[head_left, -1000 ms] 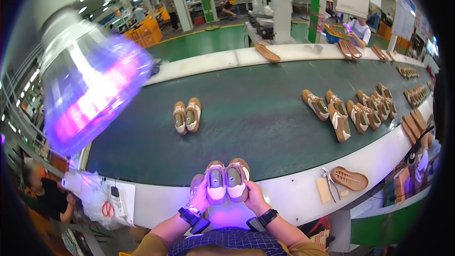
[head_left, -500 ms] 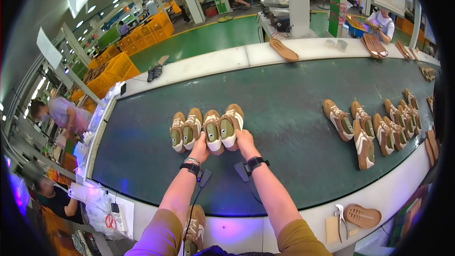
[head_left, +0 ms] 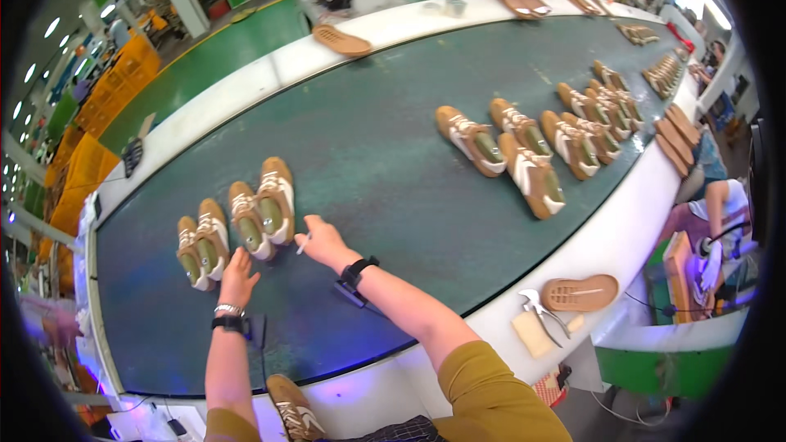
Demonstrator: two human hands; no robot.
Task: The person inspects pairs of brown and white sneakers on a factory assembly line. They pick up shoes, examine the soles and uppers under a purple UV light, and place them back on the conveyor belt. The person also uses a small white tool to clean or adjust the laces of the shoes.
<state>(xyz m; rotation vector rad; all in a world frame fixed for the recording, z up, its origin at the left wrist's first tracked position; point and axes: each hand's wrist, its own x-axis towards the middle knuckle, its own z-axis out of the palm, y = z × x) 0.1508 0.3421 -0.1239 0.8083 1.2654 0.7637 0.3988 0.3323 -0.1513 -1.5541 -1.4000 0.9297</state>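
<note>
Two pairs of brown and white sneakers stand on the dark green belt, toes away from me. The left pair (head_left: 201, 243) and the right pair (head_left: 264, 209) sit with a small space between them. My left hand (head_left: 238, 278) is open near the heels, fingers apart and holding nothing. My right hand (head_left: 327, 243) is just right of the right pair, off the shoes. Its fingers are bent around a small thin white piece (head_left: 304, 242), whose kind I cannot make out. By my body at the near edge lies another brown sneaker (head_left: 292, 409).
Several more sneakers (head_left: 536, 176) stand on the belt (head_left: 368, 147) to the right. Pincers (head_left: 542, 311), a pale yellow block (head_left: 533, 334) and a tan sole (head_left: 580, 292) lie on the white near ledge. A sole (head_left: 341, 40) rests on the far ledge. A co-worker (head_left: 712, 225) sits at right.
Both hands have let go of the right pair of sneakers and drawn back from it. The view has swung to the right, so the shoes appear farther left.
</note>
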